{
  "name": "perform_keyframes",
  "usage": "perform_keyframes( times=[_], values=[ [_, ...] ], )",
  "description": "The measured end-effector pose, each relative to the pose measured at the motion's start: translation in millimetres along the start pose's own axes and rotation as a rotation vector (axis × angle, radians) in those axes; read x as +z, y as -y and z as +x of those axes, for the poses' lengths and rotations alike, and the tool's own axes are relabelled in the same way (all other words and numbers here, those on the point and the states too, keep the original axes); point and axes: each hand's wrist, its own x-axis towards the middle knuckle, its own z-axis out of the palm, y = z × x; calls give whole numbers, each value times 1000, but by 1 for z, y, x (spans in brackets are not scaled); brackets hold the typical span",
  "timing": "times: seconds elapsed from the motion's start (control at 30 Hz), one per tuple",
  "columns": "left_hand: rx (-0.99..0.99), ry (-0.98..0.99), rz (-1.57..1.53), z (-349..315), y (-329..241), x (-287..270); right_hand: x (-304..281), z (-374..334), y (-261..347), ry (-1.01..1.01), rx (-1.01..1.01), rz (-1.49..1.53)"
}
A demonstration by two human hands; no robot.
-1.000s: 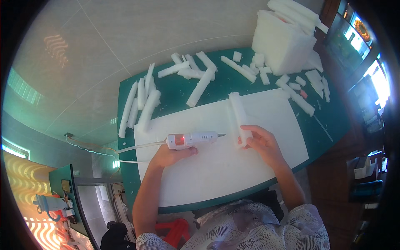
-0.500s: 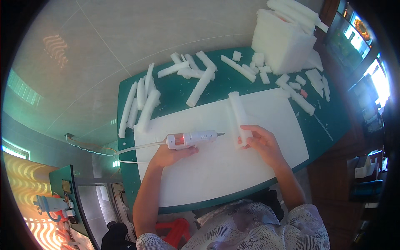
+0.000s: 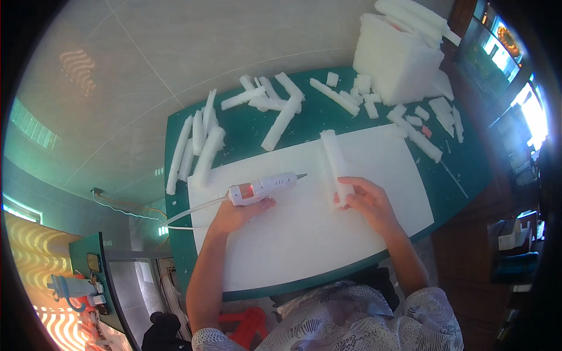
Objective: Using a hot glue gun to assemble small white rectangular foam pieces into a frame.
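In my left hand [image 3: 237,215] is a white hot glue gun [image 3: 266,187], gripped from below. Its dark nozzle points right and slightly away from me, and a long pale glue stick and a cord trail from its back to the left. The fingers of my right hand [image 3: 370,202] are closed around the near end of a white foam strip [image 3: 333,153]. This strip stretches away from me over a large white sheet [image 3: 304,245]. A gap of sheet separates the nozzle from the strip.
A green table [image 3: 246,131] lies under the sheet. Loose foam strips [image 3: 284,120] are scattered along its far side, with small foam blocks [image 3: 363,85] farther right. A big white foam block [image 3: 398,58] stands at the back right. A red stool [image 3: 249,324] is below the near edge.
The glue gun's nozzle has swung up and away from me, and the gun has shifted slightly left, farther from the foam strip. My right hand and the strip have hardly moved.
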Motion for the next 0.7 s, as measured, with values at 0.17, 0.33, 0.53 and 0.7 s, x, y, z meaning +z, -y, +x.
perform_keyframes(
  times=[0.17, 0.33, 0.53, 0.7],
  values=[
    [-24, -20, 3, -1, -5, 2, -1, 1, -2, 1, 9, 18],
    [-18, -26, -1, 0, -6, 3, 0, 0, -1, -9, 8, 4],
    [-43, -39, 14, 0, -5, 3, 0, 0, 0, -1, 3, 9],
    [19, -33, -19, -1, -7, 4, -1, 1, -2, -3, 1, 19]
  ],
)
